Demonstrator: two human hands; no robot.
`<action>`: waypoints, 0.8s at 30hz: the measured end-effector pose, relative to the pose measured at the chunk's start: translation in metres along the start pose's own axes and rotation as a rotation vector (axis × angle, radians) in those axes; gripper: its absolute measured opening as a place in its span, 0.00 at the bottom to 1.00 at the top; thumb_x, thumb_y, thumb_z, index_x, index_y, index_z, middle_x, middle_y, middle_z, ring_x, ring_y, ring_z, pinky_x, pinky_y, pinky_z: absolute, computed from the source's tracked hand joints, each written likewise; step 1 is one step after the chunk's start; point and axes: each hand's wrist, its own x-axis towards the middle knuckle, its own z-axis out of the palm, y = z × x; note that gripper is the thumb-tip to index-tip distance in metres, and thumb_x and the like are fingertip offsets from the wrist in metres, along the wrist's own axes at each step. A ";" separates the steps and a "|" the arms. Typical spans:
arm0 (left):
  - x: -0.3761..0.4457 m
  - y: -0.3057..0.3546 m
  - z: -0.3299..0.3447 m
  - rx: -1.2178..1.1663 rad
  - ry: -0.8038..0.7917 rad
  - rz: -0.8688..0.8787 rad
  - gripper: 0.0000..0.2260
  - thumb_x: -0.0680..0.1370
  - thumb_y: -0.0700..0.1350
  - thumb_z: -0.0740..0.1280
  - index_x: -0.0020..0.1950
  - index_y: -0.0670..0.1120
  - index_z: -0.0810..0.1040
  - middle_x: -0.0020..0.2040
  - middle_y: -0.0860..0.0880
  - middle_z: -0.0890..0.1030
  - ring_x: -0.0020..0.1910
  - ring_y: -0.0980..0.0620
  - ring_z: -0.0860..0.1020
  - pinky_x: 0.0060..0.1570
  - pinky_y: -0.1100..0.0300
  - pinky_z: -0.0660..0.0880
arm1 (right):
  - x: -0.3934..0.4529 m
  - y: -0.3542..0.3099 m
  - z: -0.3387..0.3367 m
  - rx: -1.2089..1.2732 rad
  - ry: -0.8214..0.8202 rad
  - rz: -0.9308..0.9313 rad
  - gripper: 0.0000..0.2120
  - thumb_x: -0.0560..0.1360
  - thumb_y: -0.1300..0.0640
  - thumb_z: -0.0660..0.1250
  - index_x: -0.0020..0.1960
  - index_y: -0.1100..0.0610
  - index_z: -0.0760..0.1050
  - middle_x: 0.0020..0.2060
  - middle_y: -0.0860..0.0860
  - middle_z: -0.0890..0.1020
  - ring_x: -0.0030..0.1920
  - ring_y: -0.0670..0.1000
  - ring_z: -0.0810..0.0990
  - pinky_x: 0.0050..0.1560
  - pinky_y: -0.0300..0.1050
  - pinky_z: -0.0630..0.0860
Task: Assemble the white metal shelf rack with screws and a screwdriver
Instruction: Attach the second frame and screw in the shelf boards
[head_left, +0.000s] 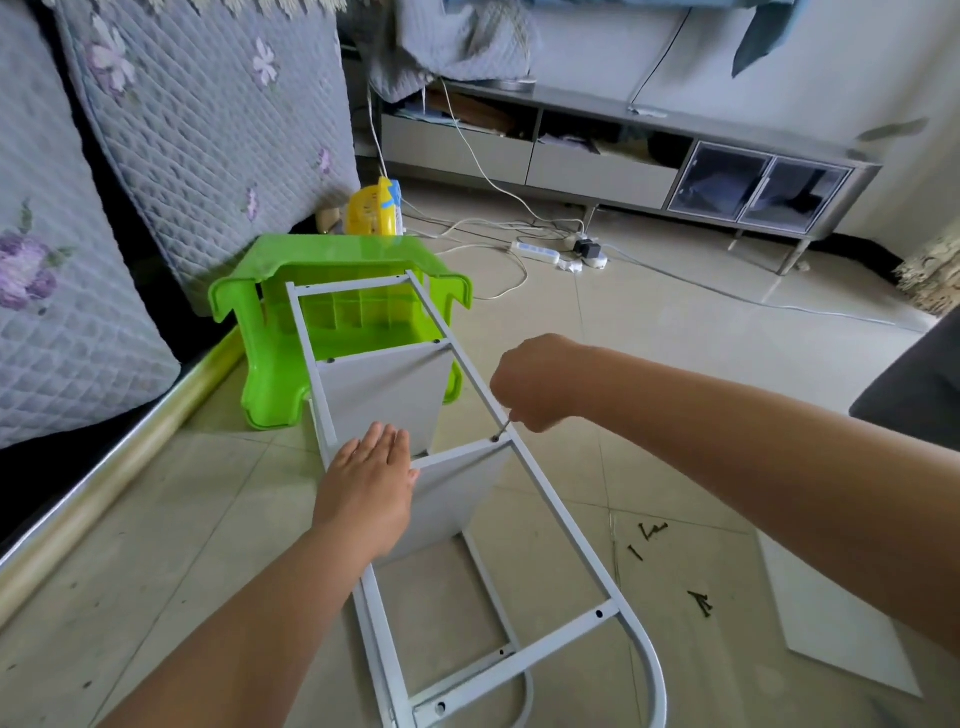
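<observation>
The white rack frame (483, 395) is lying on the floor, leaning on a green stool (291, 270). The left hand (371, 478) is pressing flat, fingers straight. The right hand (535, 384) is gripping a screwdriver (503, 430), mostly hidden, its tip touching a screw (495, 439)

Soft, even daylight; faint glare on the floor (675, 332) at centre right; wide-angle bending at the edges; sharp focus.
</observation>
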 end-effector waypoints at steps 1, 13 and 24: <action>0.000 0.001 0.000 -0.001 0.001 0.002 0.23 0.83 0.49 0.43 0.76 0.44 0.46 0.77 0.48 0.48 0.76 0.52 0.44 0.72 0.58 0.44 | 0.001 0.000 -0.001 -0.012 -0.007 0.004 0.06 0.78 0.58 0.60 0.49 0.60 0.73 0.44 0.52 0.74 0.46 0.54 0.75 0.41 0.43 0.69; -0.005 0.003 -0.002 0.065 -0.022 -0.009 0.23 0.83 0.49 0.44 0.76 0.43 0.46 0.77 0.48 0.50 0.76 0.52 0.46 0.71 0.59 0.47 | 0.015 0.018 0.002 0.867 -0.446 0.379 0.16 0.79 0.64 0.50 0.35 0.65 0.68 0.23 0.53 0.67 0.10 0.44 0.55 0.16 0.27 0.53; 0.031 0.074 -0.024 -0.014 -0.019 0.037 0.26 0.82 0.54 0.44 0.76 0.42 0.48 0.77 0.47 0.49 0.76 0.52 0.45 0.72 0.56 0.46 | -0.031 0.083 0.157 0.913 -0.013 0.535 0.10 0.79 0.62 0.51 0.53 0.63 0.69 0.48 0.60 0.73 0.39 0.54 0.72 0.36 0.42 0.66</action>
